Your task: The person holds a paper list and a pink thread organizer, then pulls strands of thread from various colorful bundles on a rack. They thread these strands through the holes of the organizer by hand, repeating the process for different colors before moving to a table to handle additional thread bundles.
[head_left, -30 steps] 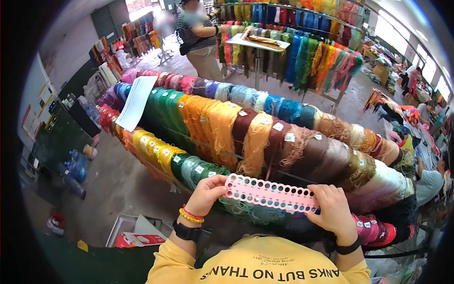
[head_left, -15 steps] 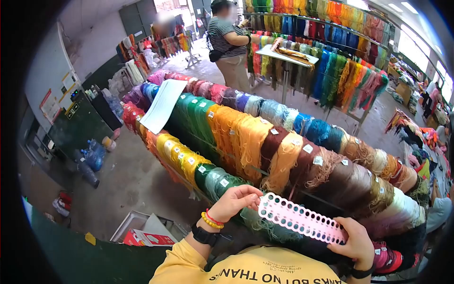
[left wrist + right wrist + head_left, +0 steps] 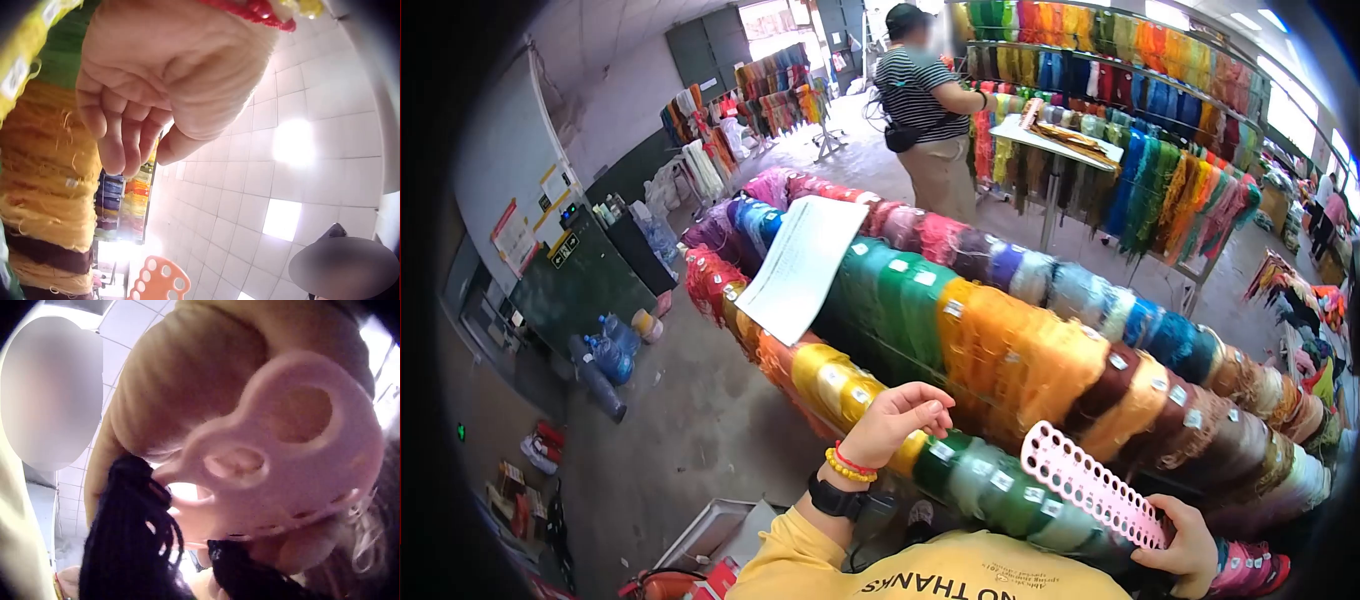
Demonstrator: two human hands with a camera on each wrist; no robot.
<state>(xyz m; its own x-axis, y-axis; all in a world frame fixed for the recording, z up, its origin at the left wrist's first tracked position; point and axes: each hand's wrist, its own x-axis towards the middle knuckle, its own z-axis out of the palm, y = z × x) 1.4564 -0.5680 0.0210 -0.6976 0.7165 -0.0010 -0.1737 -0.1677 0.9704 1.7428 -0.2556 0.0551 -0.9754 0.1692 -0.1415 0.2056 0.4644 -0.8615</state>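
Note:
My right hand [image 3: 1185, 545] holds a long pink thread organizer card [image 3: 1090, 487] by its near end, between thumb and fingers. Round holes line both of its long edges. In the right wrist view, dark thread [image 3: 125, 537] is looped through holes along one edge. My left hand [image 3: 900, 418] is off the card and has nothing in it; its fingers [image 3: 112, 147] bend loosely in the left wrist view. It hovers over the near row of hanks, beside the golden yellow hank [image 3: 832, 375] and the dark green hank [image 3: 938, 458].
White paper [image 3: 805, 270] lies across the far left end of the hank rack. Orange hanks [image 3: 1030, 350] fill the middle row. Beyond, a person [image 3: 928, 110] stands by a small white table [image 3: 1060, 145]. Water bottles [image 3: 612, 350] and an open case [image 3: 700, 545] are on the left floor.
My left hand has let go of the card's far end and moved away from it to the left. The card stays in my right hand, now slanted more. The view has swung left.

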